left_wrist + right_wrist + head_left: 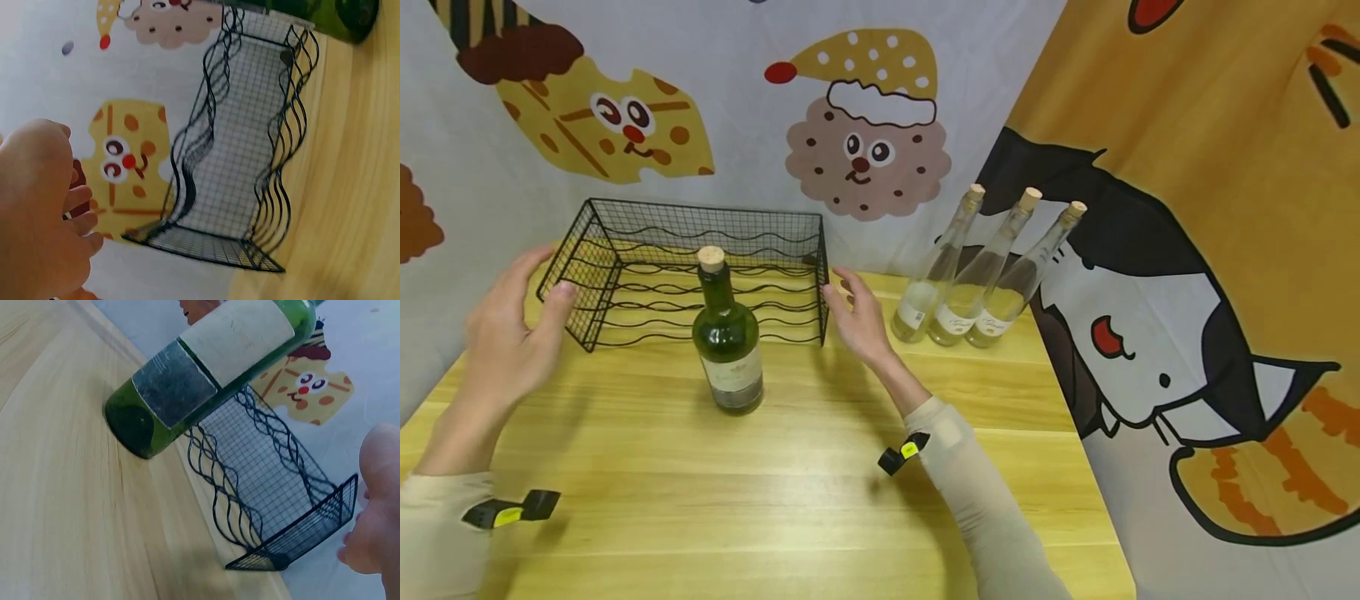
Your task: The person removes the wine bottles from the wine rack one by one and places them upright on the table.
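A black wire rack (715,227) with mesh sides and wavy wire bars lies at the back of the wooden table. My left hand (512,333) is at its left end, thumb spread away from the fingers. At the opposite end, my right hand (859,321) has its thumb and fingers apart beside the mesh; whether it touches is unclear. In the left wrist view, a gap shows between the left hand (47,200) and the rack (244,137). A corked green wine bottle (730,358) with a pale label stands upright before the rack.
Three clear corked glass bottles (955,312) stand close together right of the rack. A cartoon-printed cloth (730,100) hangs behind the wooden table (775,500). The table's right edge runs beside the cloth's cat print.
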The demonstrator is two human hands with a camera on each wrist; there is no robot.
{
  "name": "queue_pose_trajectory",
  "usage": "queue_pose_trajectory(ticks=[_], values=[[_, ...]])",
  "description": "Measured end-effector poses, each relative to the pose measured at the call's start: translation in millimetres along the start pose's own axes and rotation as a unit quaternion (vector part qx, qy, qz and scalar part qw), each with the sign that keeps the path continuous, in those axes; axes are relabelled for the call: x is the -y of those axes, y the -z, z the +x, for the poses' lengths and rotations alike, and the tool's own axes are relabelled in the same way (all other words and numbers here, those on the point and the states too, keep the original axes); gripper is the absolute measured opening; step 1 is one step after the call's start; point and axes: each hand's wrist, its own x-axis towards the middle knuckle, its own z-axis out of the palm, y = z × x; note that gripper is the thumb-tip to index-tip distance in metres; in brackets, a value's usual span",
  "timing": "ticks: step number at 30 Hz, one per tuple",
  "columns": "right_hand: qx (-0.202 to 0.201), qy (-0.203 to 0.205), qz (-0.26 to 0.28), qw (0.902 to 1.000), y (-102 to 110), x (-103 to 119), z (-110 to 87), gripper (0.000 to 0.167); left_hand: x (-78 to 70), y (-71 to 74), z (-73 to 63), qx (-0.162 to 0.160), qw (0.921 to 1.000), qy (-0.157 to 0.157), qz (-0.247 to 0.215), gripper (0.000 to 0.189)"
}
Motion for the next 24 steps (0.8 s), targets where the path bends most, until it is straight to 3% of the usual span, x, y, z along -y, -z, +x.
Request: queue_pose_trajectory(ticks=[5, 10, 19, 24], values=[[-0.024, 0.034, -0.023, 0.9989, 2, 18, -4.6, 0.055, 13.9, 7.7, -2.4, 0.032, 0.9980, 0.051, 0.017, 0.057], [-0.020, 0.080, -0.010, 0.9965, 3, 38, -11.6, 0.052, 24.7, 11.7, -3.6, 0.058, 0.9944, 0.085, 0.021, 0.058], [0.034, 0.146, 0.040, 0.9879, 1, 74, -25.1, 0.054, 36.4, 13.9, 4.0, 0.141, 0.9789, 0.143, 0.037, 0.064], [0.070, 0.179, 0.070, 0.9788, -1, 90, -31.9, 0.055, 42.3, 15.0, 6.8, 0.166, 0.9718, 0.166, 0.022, 0.066]])
